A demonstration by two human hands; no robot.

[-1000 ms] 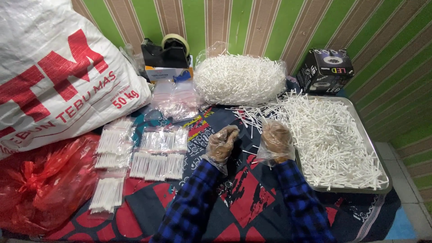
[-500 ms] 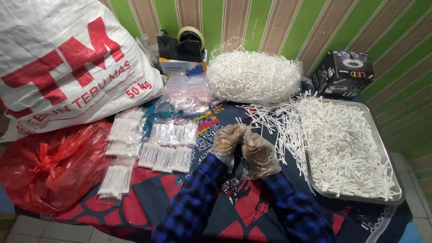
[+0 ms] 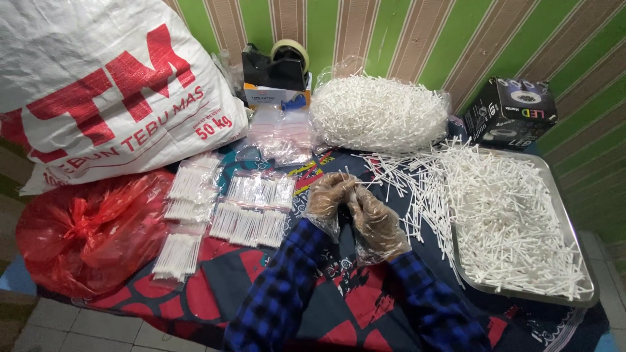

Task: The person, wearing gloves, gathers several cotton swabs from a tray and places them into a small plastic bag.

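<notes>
Both of my hands wear loose clear plastic gloves and meet over the patterned cloth (image 3: 326, 306) in the middle. My left hand (image 3: 326, 197) is curled against my right hand (image 3: 378, 225), and a few thin white sticks (image 3: 364, 184) poke out between the fingertips. To the right, a big heap of the same white sticks (image 3: 508, 215) fills a metal tray (image 3: 521, 296) and spills onto the cloth towards my hands. Small clear packets of sticks (image 3: 251, 208) lie in rows just left of my left hand.
A clear bag full of white sticks (image 3: 378, 114) lies at the back, with empty clear bags (image 3: 280, 133) and a black tape dispenser (image 3: 277, 65) beside it. A large white sack (image 3: 111, 91) and a red plastic bag (image 3: 91, 228) occupy the left. A black box (image 3: 512, 114) stands at the back right.
My right hand has come left from the edge of the stick heap, and both hands have closed together over the cloth. The view has shifted slightly.
</notes>
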